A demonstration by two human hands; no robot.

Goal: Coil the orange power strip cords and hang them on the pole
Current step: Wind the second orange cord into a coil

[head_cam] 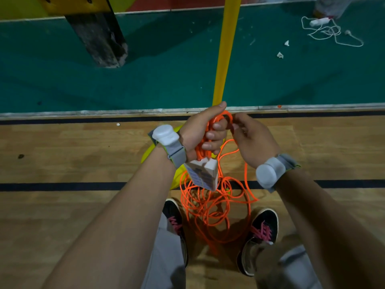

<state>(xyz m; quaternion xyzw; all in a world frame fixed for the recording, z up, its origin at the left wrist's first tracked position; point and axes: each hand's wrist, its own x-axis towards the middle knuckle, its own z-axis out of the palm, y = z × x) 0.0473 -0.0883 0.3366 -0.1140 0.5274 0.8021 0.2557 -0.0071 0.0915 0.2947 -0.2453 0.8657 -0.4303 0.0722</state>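
My left hand point(203, 130) is closed around a bunch of orange cord loops point(210, 126), held chest-high in front of the yellow pole point(226, 49). Two white power strip blocks point(205, 174) hang from that bunch just below my left wrist. My right hand point(252, 140) pinches a strand of the same cord at the top of the bunch. The loose remainder of the orange cord point(216, 209) hangs down in a tangle to the wooden floor between my shoes.
The pole's yellow base disc point(149, 153) lies on the floor under my left wrist. A white power strip with its cord point(331, 30) sprawls on the green floor at far right, near paper scraps point(280, 55). A dark wooden post point(100, 36) stands at the upper left.
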